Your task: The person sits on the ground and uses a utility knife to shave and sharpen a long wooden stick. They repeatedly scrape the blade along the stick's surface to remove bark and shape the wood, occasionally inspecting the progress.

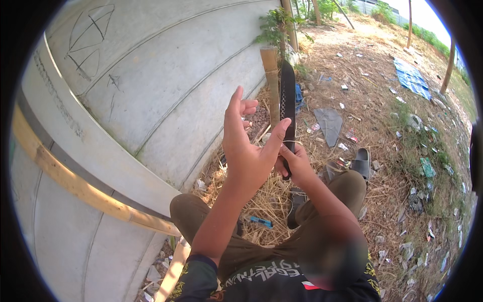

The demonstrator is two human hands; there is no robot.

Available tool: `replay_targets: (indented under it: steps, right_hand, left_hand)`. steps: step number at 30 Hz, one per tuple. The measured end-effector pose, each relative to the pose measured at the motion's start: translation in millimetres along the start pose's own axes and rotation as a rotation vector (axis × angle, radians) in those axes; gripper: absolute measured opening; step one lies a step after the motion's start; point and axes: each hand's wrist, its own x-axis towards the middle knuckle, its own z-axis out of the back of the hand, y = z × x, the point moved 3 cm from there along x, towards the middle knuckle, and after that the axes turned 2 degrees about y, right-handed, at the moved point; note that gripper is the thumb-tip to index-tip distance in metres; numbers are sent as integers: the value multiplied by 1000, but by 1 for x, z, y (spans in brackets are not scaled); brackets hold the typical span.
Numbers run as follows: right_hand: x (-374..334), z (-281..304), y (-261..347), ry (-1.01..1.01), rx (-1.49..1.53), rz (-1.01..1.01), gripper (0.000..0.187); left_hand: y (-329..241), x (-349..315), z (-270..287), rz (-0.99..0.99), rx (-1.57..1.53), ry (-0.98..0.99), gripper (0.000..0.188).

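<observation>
A machete [287, 95] with a long dark blade and a row of small pale marks along it points upward and away from me. My right hand [300, 166] is closed round its dark handle, low in front of my knees. To the left of the blade, my left hand [246, 143] is raised with thumb and fingers apart, holding nothing. A thin pale strand shows near the left thumb; what it is, I cannot tell. Behind the machete, a flat upright bamboo piece [270, 80] stands close to the wall.
A grey panel wall [166, 85] runs along my left, with a bamboo pole [85, 181] beside it. Straw [261, 241] and a blue object [261, 221] lie between my legs. A grey slide sandal [361, 163], a grey scrap [328, 127] and a blue sheet [411, 78] lie rightward amid litter.
</observation>
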Motion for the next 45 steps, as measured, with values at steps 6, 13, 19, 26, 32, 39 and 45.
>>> replay_targets:
  steps: [6,13,19,26,32,39,45]
  right_hand:
    - [-8,-21,-5,1,-251,-30,34]
    - [-18,-42,-16,62,-367,-32,36]
    - [-16,-42,-23,1,-366,-29,30]
    - [-31,-65,-6,65,-387,27,44]
    - [-52,-95,9,218,-398,203,53]
    - [-43,-72,-3,106,-319,92,60]
    - [-38,-64,-1,12,-319,129,60]
  left_hand:
    - [-27,39,35,-52,57,21,66]
    - [-18,36,75,242,-404,150,45]
    - [-14,32,120,198,-733,-52,21]
    - [-19,23,132,214,-695,-162,49]
    - [-53,26,142,90,-727,-97,49]
    - [-65,24,162,-23,-743,93,47]
    - [-56,14,161,43,-633,-56,42]
